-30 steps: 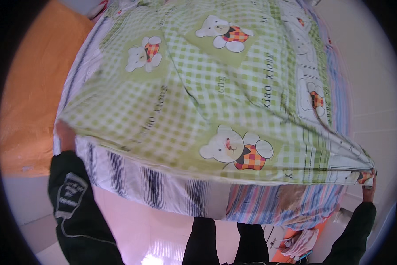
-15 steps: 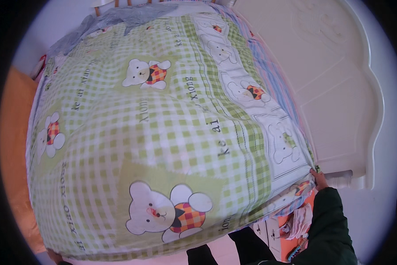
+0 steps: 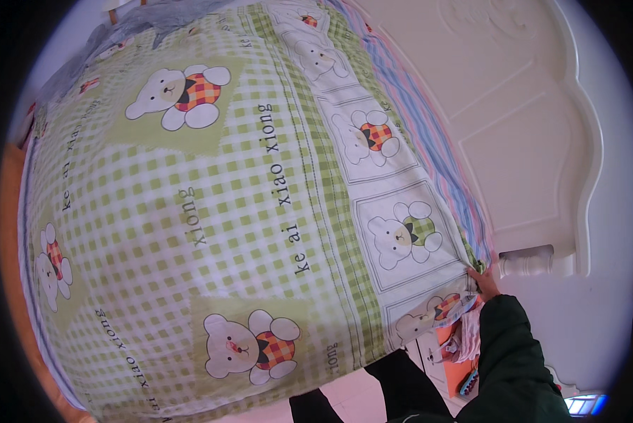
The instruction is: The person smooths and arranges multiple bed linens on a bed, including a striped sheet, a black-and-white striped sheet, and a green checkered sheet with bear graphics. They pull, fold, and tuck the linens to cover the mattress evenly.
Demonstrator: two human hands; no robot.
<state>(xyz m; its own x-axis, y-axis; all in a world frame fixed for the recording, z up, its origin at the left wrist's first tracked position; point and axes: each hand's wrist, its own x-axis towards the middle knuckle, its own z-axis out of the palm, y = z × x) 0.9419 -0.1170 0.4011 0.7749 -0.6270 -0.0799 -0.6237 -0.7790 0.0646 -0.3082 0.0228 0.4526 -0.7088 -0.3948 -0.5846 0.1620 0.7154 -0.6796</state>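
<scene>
A green-and-white checked quilt [image 3: 253,211] printed with teddy bears lies spread over the bed, slightly billowed. My right hand [image 3: 484,282] is closed on its edge at the near right corner, beside the headboard. A striped blue-and-pink sheet [image 3: 429,141] shows from under the quilt along the headboard side. My left hand cannot be made out; the quilt's near left corner runs to the bottom rim of the picture.
A cream carved headboard [image 3: 513,127] stands along the right. Below my right hand are a white drawer cabinet [image 3: 429,366] with an orange top, folded cloth [image 3: 461,342] and a blue brush-like thing [image 3: 469,381]. Grey fabric [image 3: 140,25] lies at the far end; an orange surface [image 3: 10,211] borders the left.
The quilt lies flatter and its bear panels look straighter, with the bulge smoothed. My right hand has shifted slightly left in view, still gripping the edge. My left hand has dropped from sight.
</scene>
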